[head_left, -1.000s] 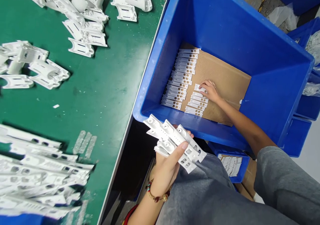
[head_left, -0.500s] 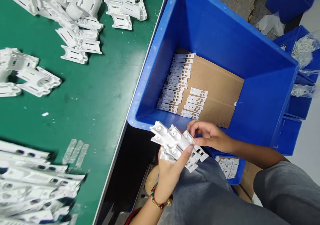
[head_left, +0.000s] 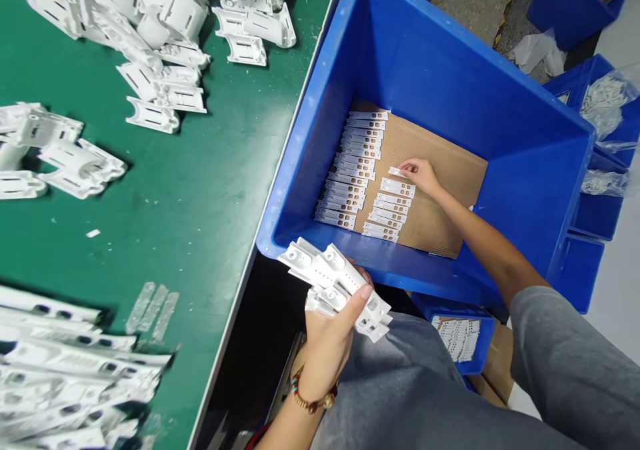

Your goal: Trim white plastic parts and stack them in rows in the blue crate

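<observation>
My left hand point(head_left: 333, 327) is wrapped round a bundle of white plastic strip-shaped parts point(head_left: 335, 277), just outside the near edge of a blue bin point(head_left: 430, 50). Inside the bin, my right hand point(head_left: 421, 173) pinches one white plastic part point(head_left: 397, 171) at its end. That part is low over the cardboard sheet point(head_left: 440, 197) on the bin floor, at the top of a short row of similar white parts point(head_left: 390, 209). To its left lies a longer row of white parts point(head_left: 357, 163) along the bin wall. My right fingers cover part of the held piece.
The green table point(head_left: 225, 190) on the left carries piles of white curved plastic parts point(head_left: 165, 37) and long white parts point(head_left: 60, 370). A smaller blue bin point(head_left: 483, 350) with white parts sits below. More blue bins with bagged parts point(head_left: 603, 103) stand at the right.
My right hand has moved from the bundle into the bin, carrying one white part to the top of the short row. My left hand with the bundle has shifted slightly left.
</observation>
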`<action>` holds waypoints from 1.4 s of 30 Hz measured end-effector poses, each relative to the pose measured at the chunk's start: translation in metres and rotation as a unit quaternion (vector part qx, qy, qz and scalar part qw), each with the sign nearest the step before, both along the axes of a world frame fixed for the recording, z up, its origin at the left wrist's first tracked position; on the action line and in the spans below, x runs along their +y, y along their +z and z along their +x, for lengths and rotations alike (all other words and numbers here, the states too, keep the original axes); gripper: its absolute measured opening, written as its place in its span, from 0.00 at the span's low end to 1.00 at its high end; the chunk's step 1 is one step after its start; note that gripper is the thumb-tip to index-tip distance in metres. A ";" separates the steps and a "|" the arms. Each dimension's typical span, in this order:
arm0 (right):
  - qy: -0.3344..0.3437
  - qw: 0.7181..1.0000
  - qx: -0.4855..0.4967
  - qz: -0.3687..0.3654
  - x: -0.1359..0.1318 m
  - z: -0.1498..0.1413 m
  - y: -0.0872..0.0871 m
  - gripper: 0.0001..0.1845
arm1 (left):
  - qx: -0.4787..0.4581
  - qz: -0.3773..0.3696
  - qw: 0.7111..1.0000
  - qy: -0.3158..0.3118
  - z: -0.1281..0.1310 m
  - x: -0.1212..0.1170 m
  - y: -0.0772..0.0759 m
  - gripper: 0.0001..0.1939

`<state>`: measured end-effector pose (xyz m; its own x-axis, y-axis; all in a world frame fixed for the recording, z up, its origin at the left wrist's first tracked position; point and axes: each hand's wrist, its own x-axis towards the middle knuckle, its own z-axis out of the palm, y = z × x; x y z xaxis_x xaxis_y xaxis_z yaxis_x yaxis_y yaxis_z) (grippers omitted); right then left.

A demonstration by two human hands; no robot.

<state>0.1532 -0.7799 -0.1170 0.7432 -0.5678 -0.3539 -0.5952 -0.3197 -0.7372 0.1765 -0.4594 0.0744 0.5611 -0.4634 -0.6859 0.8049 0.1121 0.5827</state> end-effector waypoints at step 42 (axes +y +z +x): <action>0.199 0.965 0.047 -0.167 -0.015 0.002 -0.036 0.08 | 0.024 0.051 0.998 -0.020 0.007 0.000 0.001 0.17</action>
